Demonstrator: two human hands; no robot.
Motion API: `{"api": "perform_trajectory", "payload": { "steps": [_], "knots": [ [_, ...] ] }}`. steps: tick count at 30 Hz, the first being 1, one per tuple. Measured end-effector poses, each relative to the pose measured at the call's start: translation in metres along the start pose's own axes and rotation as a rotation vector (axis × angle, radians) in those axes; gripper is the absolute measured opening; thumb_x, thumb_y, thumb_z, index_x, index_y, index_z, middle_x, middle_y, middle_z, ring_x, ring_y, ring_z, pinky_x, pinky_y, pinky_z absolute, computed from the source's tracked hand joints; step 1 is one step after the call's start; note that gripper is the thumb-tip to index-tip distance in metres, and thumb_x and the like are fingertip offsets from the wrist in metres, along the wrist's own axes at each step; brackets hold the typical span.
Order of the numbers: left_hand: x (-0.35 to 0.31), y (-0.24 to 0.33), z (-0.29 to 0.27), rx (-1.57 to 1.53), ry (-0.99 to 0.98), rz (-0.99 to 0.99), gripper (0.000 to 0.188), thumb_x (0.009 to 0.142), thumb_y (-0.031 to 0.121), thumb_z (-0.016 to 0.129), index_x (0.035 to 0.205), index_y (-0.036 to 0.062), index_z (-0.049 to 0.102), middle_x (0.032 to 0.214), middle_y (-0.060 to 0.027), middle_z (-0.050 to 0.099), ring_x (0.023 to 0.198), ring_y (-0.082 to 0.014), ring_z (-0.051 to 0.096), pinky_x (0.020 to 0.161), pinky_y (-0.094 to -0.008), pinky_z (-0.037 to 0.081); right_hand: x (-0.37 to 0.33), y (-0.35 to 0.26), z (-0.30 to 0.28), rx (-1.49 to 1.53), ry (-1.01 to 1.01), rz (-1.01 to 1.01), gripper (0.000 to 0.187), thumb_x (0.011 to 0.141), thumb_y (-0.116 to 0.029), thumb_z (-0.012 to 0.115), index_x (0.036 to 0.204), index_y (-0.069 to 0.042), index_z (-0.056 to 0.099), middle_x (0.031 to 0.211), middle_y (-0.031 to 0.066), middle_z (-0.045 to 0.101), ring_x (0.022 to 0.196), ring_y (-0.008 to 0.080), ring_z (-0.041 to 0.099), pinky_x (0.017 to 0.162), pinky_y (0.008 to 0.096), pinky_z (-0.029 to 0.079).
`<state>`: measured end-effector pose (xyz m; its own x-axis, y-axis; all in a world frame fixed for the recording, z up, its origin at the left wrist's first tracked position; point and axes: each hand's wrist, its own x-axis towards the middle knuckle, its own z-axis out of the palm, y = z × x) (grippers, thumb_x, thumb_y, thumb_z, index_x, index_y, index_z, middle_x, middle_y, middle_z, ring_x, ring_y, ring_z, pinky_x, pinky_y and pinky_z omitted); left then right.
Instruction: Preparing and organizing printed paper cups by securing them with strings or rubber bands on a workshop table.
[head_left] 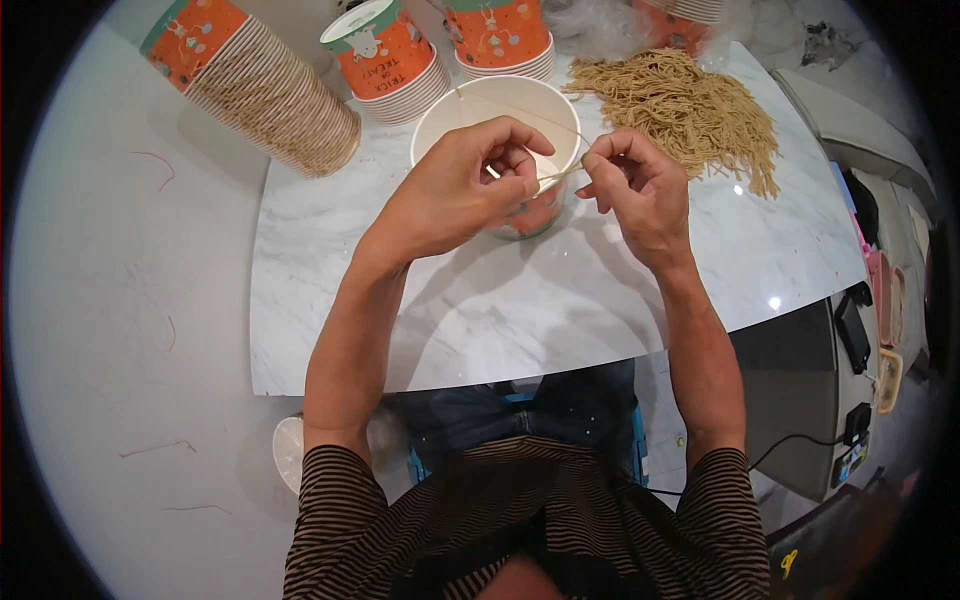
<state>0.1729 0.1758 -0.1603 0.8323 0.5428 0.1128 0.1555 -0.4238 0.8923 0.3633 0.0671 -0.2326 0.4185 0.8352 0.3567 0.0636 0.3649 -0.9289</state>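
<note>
A paper bucket (pixel 538 214), white inside with an orange and green printed outside, stands on the marble-patterned table just beyond my hands. A thin tan cord (pixel 560 174) stretches between my hands, and a length of it runs across the bucket's opening to the far left of its rim. My left hand (pixel 455 188) pinches the cord between thumb and fingers over the near left side of the bucket. At the right of the rim, my right hand (pixel 640 192) has its thumb and fingertips closed on the cord. Both hands partly hide the rim.
A pile of tan cords (pixel 685 110) lies right of the bucket. Behind stand nested bucket stacks (pixel 385 60), and a tall stack (pixel 275 95) leans at the left. The marble-patterned table (pixel 770 245) ends near my lap. A grey seat (pixel 785 400) is at the right.
</note>
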Motion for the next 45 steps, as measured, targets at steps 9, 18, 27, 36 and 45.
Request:
{"api": "perform_trajectory", "payload": {
  "steps": [9, 18, 27, 36, 45],
  "knots": [
    [0.009, 0.015, 0.032, 0.162, 0.129, 0.079, 0.02, 0.086, 0.012, 0.079, 0.099, -0.0038, 0.078, 0.081, -0.0089, 0.073, 0.067, -0.01, 0.064, 0.06, -0.027, 0.051, 0.004, 0.001, -0.008, 0.243, -0.056, 0.004, 0.014, 0.103, -0.011, 0.068, 0.103, 0.003, 0.07, 0.08, 0.0013, 0.067, 0.066, 0.0065, 0.06, 0.062, 0.0225, 0.053],
    [0.01, 0.014, 0.026, -0.028, 0.062, -0.037, 0.014, 0.096, 0.008, 0.076, 0.101, -0.0048, 0.078, 0.09, -0.0036, 0.077, 0.083, -0.0065, 0.066, 0.073, -0.0242, 0.055, 0.004, -0.006, -0.015, 0.366, -0.037, -0.025, 0.02, 0.106, -0.012, 0.064, 0.118, 0.003, 0.067, 0.084, 0.0024, 0.066, 0.071, 0.0094, 0.064, 0.066, 0.0242, 0.051],
    [0.002, 0.019, 0.029, 0.004, 0.064, 0.03, 0.017, 0.093, 0.013, 0.071, 0.09, -0.0025, 0.076, 0.074, -0.0058, 0.07, 0.067, -0.0115, 0.064, 0.062, -0.0285, 0.051, 0.006, 0.0, -0.019, 0.345, -0.007, -0.033, 0.024, 0.102, -0.012, 0.069, 0.122, 0.001, 0.065, 0.09, 0.0024, 0.067, 0.073, 0.0108, 0.065, 0.07, 0.0253, 0.048],
    [-0.022, 0.006, 0.032, 0.42, 0.231, 0.283, 0.01, 0.084, 0.016, 0.077, 0.085, 0.0068, 0.075, 0.081, -0.0125, 0.071, 0.075, -0.0329, 0.069, 0.069, -0.0439, 0.054, 0.006, 0.006, -0.026, 0.514, -0.007, -0.125, 0.022, 0.103, -0.005, 0.067, 0.124, 0.0, 0.062, 0.092, 0.0041, 0.065, 0.077, 0.009, 0.06, 0.072, 0.0309, 0.06],
    [-0.029, -0.019, 0.029, 0.694, 0.438, 0.549, 0.021, 0.083, 0.005, 0.08, 0.104, 0.0053, 0.075, 0.091, -0.0115, 0.075, 0.083, -0.0294, 0.074, 0.072, -0.0395, 0.058, -0.021, -0.012, -0.036, -0.393, -0.178, -0.165, 0.019, 0.098, 0.003, 0.069, 0.115, 0.001, 0.076, 0.094, 0.0051, 0.069, 0.083, 0.0129, 0.064, 0.069, 0.0276, 0.053]
  ]
}}
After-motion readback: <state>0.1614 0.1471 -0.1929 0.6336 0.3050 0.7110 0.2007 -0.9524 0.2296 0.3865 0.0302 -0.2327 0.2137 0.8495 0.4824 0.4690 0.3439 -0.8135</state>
